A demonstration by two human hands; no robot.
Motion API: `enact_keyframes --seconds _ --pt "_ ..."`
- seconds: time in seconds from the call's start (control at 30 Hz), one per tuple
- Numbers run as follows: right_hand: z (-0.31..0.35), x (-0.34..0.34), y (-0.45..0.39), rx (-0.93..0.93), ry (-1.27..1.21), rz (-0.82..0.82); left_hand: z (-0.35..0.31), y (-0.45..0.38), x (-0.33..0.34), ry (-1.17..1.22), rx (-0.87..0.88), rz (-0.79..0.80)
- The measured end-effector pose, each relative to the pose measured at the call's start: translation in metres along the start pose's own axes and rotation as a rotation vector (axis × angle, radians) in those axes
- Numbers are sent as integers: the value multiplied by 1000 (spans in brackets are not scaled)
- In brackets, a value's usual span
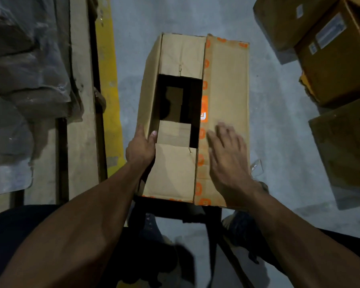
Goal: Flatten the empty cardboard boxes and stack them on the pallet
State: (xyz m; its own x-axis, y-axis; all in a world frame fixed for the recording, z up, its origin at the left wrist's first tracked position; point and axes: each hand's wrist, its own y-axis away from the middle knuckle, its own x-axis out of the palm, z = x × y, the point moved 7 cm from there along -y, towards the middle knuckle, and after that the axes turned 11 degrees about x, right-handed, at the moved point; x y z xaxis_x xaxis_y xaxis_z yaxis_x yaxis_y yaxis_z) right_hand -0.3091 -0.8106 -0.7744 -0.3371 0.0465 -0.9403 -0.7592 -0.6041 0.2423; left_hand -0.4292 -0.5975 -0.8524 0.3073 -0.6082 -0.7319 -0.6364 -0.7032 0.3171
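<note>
A tall brown cardboard box [181, 57] with orange tape along one seam stands on the concrete floor in front of me. Its top is partly open, with a dark gap between the short flaps. My left hand [141, 147] grips the box's left top edge, thumb over the rim. My right hand [229, 156] lies with spread, straight fingers on the long right flap beside the orange tape; it is motion-blurred. A wooden pallet [79, 121] with plastic-wrapped grey material on it lies to the left.
Several brown cardboard boxes [328, 65] with labels sit at the right. A yellow floor stripe [108, 84] runs beside the pallet. A scrap of clear plastic [257, 167] lies on the floor right of the box. My legs and shoes show below.
</note>
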Motion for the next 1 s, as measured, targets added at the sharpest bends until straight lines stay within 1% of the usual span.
enact_keyframes --seconds 0.07,0.1,0.17,0.23,0.3,0.37,0.5,0.6,0.7,0.77,0.83,0.93,1.0 --pt "30 -5 -10 -252 8 46 -1 0 0 -47 -8 -22" --pt "42 -3 -16 -355 73 90 -1 0 0 -55 -8 -33" --pt "54 2 -25 -496 271 170 -1 0 -1 -48 8 -53" --pt "55 4 -30 -594 455 185 -1 0 0 -24 23 -62" --pt "57 -1 -30 -676 552 159 -2 0 -1 -7 27 -67" --pt "61 -10 -29 -731 595 137 -3 1 -2 3 25 -67" --pt "65 -49 -17 -773 648 105 -1 0 -3 25 30 -59" --pt "59 -78 -7 -724 765 215 -1 0 -4 27 34 -62" --pt "49 -103 -2 -649 875 230 -2 1 -6 38 45 -46" --pt "33 -110 0 -552 972 259 -1 1 -6 42 56 -32" --pt "10 -109 -1 -412 1041 313 -3 1 -6 45 64 -33" --pt "-25 -101 -5 -191 1007 353 -7 3 -7 40 65 -28" --pt "-46 -94 -10 -49 869 372 -8 2 -6 33 70 -31"
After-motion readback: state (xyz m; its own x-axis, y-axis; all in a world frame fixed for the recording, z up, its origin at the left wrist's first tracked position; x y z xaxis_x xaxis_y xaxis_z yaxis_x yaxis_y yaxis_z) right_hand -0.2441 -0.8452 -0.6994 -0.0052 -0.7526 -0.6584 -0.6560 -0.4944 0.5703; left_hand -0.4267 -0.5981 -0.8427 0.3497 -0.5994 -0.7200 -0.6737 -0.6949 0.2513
